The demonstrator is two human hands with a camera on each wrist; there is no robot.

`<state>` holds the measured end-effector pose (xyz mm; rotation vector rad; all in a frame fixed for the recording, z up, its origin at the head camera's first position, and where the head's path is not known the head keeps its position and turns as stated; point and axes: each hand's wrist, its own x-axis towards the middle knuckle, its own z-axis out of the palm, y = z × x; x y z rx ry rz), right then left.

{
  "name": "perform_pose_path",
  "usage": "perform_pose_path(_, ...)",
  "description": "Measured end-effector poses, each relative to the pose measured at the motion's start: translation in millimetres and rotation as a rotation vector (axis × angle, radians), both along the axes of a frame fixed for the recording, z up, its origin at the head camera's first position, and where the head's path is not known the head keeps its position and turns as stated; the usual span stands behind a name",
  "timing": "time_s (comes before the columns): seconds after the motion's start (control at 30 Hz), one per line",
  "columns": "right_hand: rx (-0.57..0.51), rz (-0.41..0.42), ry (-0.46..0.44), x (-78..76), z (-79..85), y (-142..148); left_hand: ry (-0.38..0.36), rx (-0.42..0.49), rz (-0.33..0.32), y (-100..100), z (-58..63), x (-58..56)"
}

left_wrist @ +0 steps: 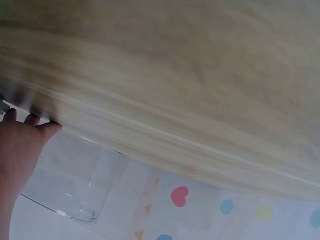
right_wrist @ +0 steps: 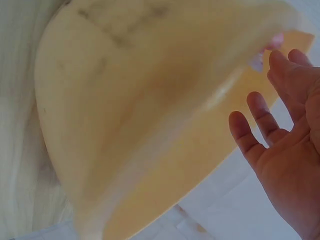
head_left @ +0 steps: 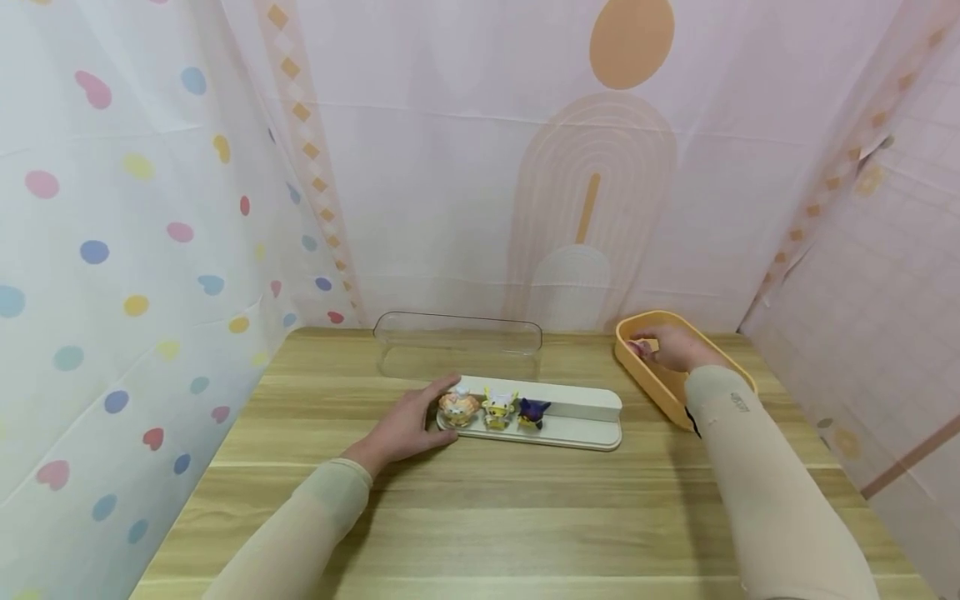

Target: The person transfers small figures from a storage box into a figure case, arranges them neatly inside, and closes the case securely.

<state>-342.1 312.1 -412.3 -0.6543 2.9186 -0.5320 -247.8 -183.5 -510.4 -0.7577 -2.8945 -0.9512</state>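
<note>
A white stepped display base [head_left: 577, 423] lies on the table with three figurines at its left: an orange-and-cream one [head_left: 458, 408], a yellow one in white [head_left: 498, 410] and a dark purple one [head_left: 532, 412]. My left hand [head_left: 405, 423] holds the base's left end, thumb at the front and fingers at the back. My right hand [head_left: 673, 347] reaches into a yellow-orange bin [head_left: 652, 385], where its fingertips pinch a small pink figurine [head_left: 640, 348]. In the right wrist view, the pink figurine [right_wrist: 272, 44] is partly hidden behind the fingers.
Behind the base stands a clear plastic cover [head_left: 457, 337], near the table's back edge. Patterned curtains [head_left: 442, 167] hang around the back and sides. The wooden table [head_left: 525, 525] extends in front of the base.
</note>
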Motion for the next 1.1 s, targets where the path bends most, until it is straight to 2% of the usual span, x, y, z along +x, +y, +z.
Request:
perform_pose_path(0.07,-0.061,-0.008,-0.06,1.5,-1.4,-1.6,0.0,-0.002,0.0,-0.1,-0.1,0.2)
perform_pose_path(0.2,-0.068,-0.021,-0.128,2.5,-3.3,-3.7,-0.006,-0.013,0.006,0.5,0.1,1.6)
perform_pose_path(0.33,0.019,0.004,-0.078,0.3,-7.8,-3.3,-0.012,-0.015,0.007,1.4,1.0,3.0)
perform_pose_path(0.4,0.064,0.019,-0.013,0.3,-10.0,-3.5,-0.011,-0.013,0.005,1.6,1.4,3.1)
perform_pose_path(0.57,0.088,-0.035,0.069,2.8,-15.4,-3.1,-0.009,-0.012,0.002,2.1,1.1,2.6)
perform_pose_path(0.83,0.074,-0.218,0.016,14.5,-24.3,5.2,-0.023,-0.008,0.003,2.3,0.3,2.3)
perform_pose_path(0.93,0.096,-0.235,0.031,15.7,-27.6,9.2,-0.02,-0.007,-0.002,2.5,0.5,1.3)
perform_pose_path(1.1,0.133,-0.218,0.108,14.3,-28.7,11.9,-0.016,0.001,-0.006,3.3,1.0,0.5)
